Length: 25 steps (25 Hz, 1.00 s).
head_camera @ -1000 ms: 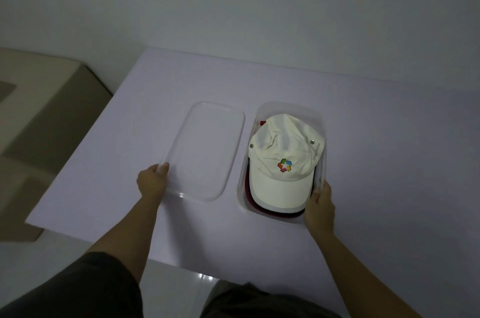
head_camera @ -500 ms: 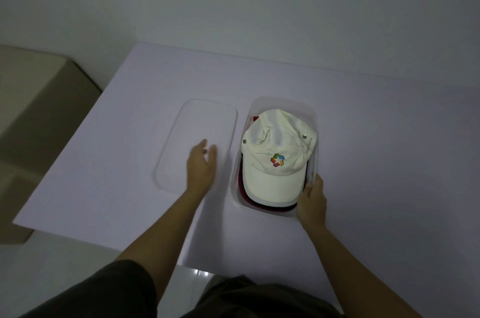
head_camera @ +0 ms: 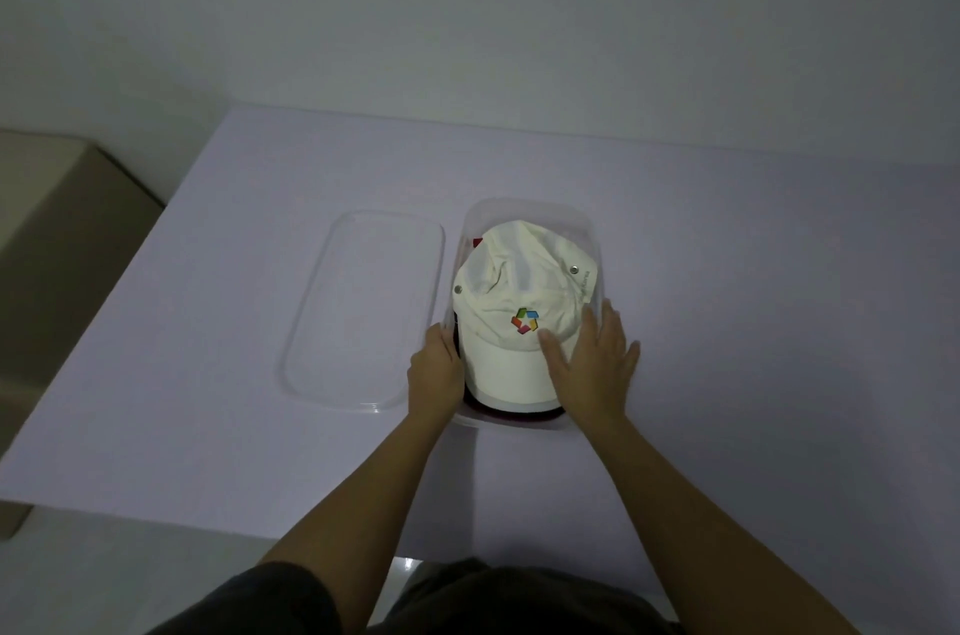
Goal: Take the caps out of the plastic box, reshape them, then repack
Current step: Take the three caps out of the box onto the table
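Note:
A clear plastic box (head_camera: 530, 211) stands open on the white table, holding a stack of caps. On top lies a cream cap (head_camera: 511, 291) with a multicoloured logo; a dark red cap (head_camera: 511, 413) peeks out beneath its brim. My left hand (head_camera: 435, 372) rests against the box's near left side, by the brim's left edge, fingers together. My right hand (head_camera: 592, 364) lies spread flat over the right side of the cream cap's brim and crown. Neither hand has closed around the cap.
The box's clear lid (head_camera: 363, 307) lies flat just left of the box. The table (head_camera: 753, 322) meets a wall at the back, and its left edge drops toward a beige cardboard box (head_camera: 57, 239). My dark clothing fills the bottom of the view.
My left hand moved off the lid rightward to the box's left side. My right hand left the box's near right corner and came onto the cream cap.

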{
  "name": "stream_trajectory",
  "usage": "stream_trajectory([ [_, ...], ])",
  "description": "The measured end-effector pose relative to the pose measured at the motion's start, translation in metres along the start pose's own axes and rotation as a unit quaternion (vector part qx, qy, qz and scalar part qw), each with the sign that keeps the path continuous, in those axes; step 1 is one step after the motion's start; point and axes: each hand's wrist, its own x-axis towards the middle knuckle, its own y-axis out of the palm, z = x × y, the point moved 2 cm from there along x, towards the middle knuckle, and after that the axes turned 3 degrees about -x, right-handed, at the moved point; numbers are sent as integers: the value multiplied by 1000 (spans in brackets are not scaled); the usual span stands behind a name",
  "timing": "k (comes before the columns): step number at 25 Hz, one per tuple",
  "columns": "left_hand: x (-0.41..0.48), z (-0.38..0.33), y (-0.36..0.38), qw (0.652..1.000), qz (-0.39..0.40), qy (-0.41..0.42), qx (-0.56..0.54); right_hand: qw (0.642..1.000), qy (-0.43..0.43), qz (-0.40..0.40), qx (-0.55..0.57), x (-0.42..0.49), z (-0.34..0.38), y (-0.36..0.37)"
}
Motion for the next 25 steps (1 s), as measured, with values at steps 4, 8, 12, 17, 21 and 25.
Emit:
stream_trajectory([
  [4,-1,-3,-1,1000,0,-9,8,999,-8,41,21,23,9,-6],
  [8,-2,-3,-2,1000,-4,-3,8,998,-46,-27,46,20,24,-20],
  [12,-3,-3,-2,1000,-8,6,-4,955,-43,-209,205,22,37,-57],
  [17,-3,0,-3,1000,-20,13,1,906,-1,-344,245,65,2,-108],
  [21,-3,-1,0,999,-22,33,14,912,49,-356,198,102,-60,-114],
  [25,-3,0,0,999,-24,42,23,944,100,-278,146,128,-97,-88],
])
